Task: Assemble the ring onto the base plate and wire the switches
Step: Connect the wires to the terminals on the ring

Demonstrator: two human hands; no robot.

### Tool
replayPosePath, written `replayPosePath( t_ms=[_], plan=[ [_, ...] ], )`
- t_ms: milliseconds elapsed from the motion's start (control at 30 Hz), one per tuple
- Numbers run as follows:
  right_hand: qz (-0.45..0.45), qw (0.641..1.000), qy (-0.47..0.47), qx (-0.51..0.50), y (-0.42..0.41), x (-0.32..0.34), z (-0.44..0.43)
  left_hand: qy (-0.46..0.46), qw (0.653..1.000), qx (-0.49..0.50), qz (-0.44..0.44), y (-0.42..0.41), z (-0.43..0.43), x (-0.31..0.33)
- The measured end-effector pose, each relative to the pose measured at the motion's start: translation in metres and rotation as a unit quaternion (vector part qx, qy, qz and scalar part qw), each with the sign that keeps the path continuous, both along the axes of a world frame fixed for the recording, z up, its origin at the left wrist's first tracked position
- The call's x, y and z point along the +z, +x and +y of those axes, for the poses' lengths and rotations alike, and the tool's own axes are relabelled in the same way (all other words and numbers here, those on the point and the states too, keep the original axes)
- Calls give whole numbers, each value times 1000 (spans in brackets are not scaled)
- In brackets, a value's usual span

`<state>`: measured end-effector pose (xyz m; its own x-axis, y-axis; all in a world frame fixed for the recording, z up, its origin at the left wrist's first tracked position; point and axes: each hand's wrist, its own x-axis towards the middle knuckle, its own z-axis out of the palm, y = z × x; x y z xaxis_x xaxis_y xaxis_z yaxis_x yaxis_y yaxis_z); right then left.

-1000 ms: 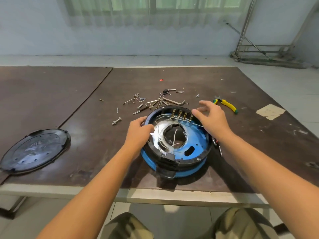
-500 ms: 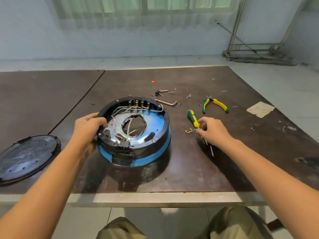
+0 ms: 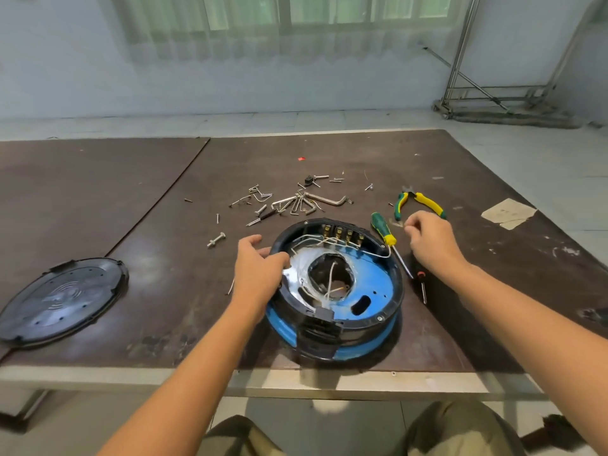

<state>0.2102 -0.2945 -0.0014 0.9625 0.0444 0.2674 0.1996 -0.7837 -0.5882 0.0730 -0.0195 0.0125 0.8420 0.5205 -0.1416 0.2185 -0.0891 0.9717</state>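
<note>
"Black ring [image 3: 398, 284] seated on the blue base plate [image 3: 375, 278], near the front edge of the table [image 3: 477, 324]?"

"Yes. The left hand [image 3: 260, 274] grips its left rim, fingers curled over."

"The right hand [image 3: 431, 240]?"

"Curled, just beside the screwdriver [image 3: 383, 230] and pliers [image 3: 424, 200]. Whether it holds anything cannot be told."

The black ring [image 3: 398, 291] looks like smooth, faintly glossy plastic. It sits on a blue plastic base plate [image 3: 375, 281] with a shiny, foil-like silver patch. Beyond the ring lie bright metal screws and hex keys [image 3: 296, 204]. To its right are pliers [image 3: 424, 200] with rubbery yellow-green grips. The table [image 3: 329, 153] under the ring is worn, matt brown board, scuffed and stained.
</note>
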Motion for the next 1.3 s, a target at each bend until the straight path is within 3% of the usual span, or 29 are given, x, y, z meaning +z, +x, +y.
replayPosePath(
  t_ms=[100,200,333,433,567,633,700,1000,1067,1167,1233,1300],
  plan=[
    [-23,996,84,12,-4,15,-5,24,1000,-11,0,0,-15,-10],
    [-24,992,124,21,-8,27,-2,62,994,-56,64,-2,-19,-18],
    [59,962,256,74,-20,38,16,58,987,-95,114,-3,-10,-18],
    [123,935,295,155,-34,44,32,73,979,-138,134,-6,-6,-11],
    [258,840,418,232,-51,45,59,227,963,-146,-13,-1,-10,4],
    [315,790,451,269,-56,41,69,230,954,-179,-69,5,-17,15],
    [339,775,444,296,-58,35,75,221,949,-207,-92,10,-25,24],
    [340,799,425,257,-54,23,73,209,953,-186,-112,45,-37,24],
    [294,836,406,221,-49,26,73,218,952,-189,-101,54,-35,25],
    [56,972,179,138,-35,29,67,255,944,-195,-78,62,-25,20],
    [-29,988,52,140,-28,28,64,305,929,-201,-61,62,-19,13],
    [-2,983,-14,181,-24,20,66,326,922,-199,-54,59,-16,4]
  ],
)
